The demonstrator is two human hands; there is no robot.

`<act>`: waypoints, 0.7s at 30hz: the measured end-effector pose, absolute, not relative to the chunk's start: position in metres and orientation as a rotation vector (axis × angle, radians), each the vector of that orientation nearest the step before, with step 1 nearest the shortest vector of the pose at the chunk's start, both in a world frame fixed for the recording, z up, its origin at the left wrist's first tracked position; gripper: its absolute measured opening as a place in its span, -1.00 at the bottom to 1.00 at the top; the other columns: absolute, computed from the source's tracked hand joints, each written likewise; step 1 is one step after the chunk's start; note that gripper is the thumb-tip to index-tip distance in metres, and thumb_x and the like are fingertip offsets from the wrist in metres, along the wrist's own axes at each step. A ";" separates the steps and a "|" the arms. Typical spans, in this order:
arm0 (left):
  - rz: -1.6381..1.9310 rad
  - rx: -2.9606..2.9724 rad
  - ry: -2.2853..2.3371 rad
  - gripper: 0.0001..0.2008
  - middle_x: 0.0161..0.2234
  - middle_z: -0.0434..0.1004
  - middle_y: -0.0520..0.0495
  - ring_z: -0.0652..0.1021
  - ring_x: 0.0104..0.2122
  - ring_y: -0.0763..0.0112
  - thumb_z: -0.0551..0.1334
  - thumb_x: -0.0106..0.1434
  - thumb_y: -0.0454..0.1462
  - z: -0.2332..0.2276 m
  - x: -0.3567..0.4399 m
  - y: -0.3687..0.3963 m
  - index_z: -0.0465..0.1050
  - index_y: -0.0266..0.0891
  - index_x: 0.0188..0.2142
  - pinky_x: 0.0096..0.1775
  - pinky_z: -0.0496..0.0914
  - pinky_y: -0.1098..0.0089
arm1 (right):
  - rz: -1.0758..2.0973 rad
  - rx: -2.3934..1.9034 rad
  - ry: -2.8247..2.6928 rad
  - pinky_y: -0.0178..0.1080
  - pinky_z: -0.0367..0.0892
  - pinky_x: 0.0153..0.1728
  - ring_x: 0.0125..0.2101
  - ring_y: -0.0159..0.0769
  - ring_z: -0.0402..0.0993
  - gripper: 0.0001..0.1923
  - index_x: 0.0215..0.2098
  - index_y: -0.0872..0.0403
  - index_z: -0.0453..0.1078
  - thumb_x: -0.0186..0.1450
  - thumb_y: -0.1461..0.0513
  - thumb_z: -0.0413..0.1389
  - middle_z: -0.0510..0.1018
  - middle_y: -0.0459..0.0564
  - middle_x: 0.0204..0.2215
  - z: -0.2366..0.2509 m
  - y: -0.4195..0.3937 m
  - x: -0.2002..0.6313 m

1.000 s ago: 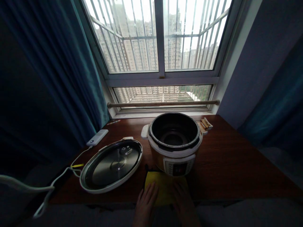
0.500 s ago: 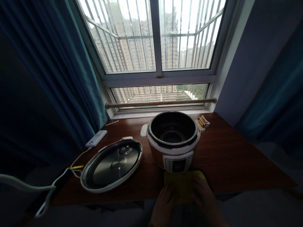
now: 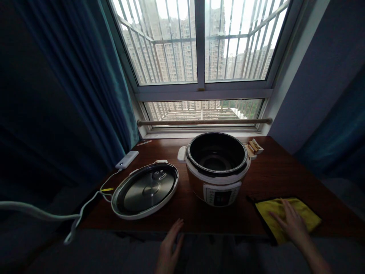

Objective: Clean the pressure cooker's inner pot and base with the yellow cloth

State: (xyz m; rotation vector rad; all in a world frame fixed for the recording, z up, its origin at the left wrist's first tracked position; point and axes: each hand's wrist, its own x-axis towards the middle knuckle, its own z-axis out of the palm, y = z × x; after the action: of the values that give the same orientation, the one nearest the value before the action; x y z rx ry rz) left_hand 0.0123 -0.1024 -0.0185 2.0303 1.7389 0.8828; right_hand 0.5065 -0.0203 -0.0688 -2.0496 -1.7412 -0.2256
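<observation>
A yellow cloth (image 3: 302,213) with a dark edging lies folded at the right front of the table. My right hand (image 3: 292,220) rests on it, fingers stretched out and apart. My left hand (image 3: 170,243) is at the table's front edge, fingers extended, thumb apart, holding nothing. Beyond the hands stands a white and brown electric pressure cooker (image 3: 218,186), its lid off, with a dark inner pot (image 3: 215,152) whose inside shows. To its left the cooker's round lid (image 3: 145,188) lies with its metal underside facing up.
A white power strip (image 3: 127,160) lies at the table's left edge, with a white cable (image 3: 85,209) running off leftward. A yellow tag (image 3: 107,189) is on the cable. Behind the wooden table (image 3: 273,167) are a barred window and a wooden rail (image 3: 205,122); a blue curtain (image 3: 94,76) hangs left.
The yellow cloth has gone from in front of the cooker to the right side of the table, under my right hand. My left hand has come off it and moved left. The view has shifted slightly.
</observation>
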 end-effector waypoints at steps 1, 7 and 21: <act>0.920 1.933 1.833 -0.64 0.06 0.38 -0.09 0.38 0.06 0.32 0.02 0.27 -0.21 -0.021 -0.006 -0.105 0.31 -0.16 0.04 0.06 0.33 0.26 | -0.232 -2.069 -1.725 0.14 0.13 -0.01 0.10 0.12 0.15 -0.22 0.08 0.26 0.21 0.19 -0.15 -0.27 0.27 0.33 0.08 -0.065 -0.023 0.496; 0.969 1.688 2.223 -0.52 0.09 0.33 -0.16 0.33 0.10 0.17 0.02 0.20 -0.05 -0.037 -0.104 -0.111 0.31 -0.24 0.03 0.12 0.23 0.12 | 0.096 -1.912 -1.393 0.18 0.11 -0.01 0.05 0.19 0.21 -0.37 -0.10 0.23 0.38 0.18 -0.10 -0.14 0.36 0.38 -0.02 -0.008 -0.041 0.417; 0.775 2.009 2.459 -0.56 -0.11 0.46 -0.33 0.33 0.05 -0.07 0.03 0.07 -0.10 -0.068 -0.170 -0.040 0.43 -0.36 -0.19 0.10 0.18 0.03 | 2.159 -1.102 -0.389 -0.23 0.37 -0.28 -0.39 -0.21 0.54 -0.42 -0.13 0.24 0.21 0.09 -0.02 0.18 0.53 0.16 -0.37 0.065 -0.035 0.103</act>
State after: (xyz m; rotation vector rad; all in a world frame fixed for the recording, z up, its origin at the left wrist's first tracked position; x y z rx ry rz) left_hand -0.1702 -0.0395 -0.0681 2.0093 2.4587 0.7750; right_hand 0.1032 -0.0347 0.0647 -1.1020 -0.3893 2.1588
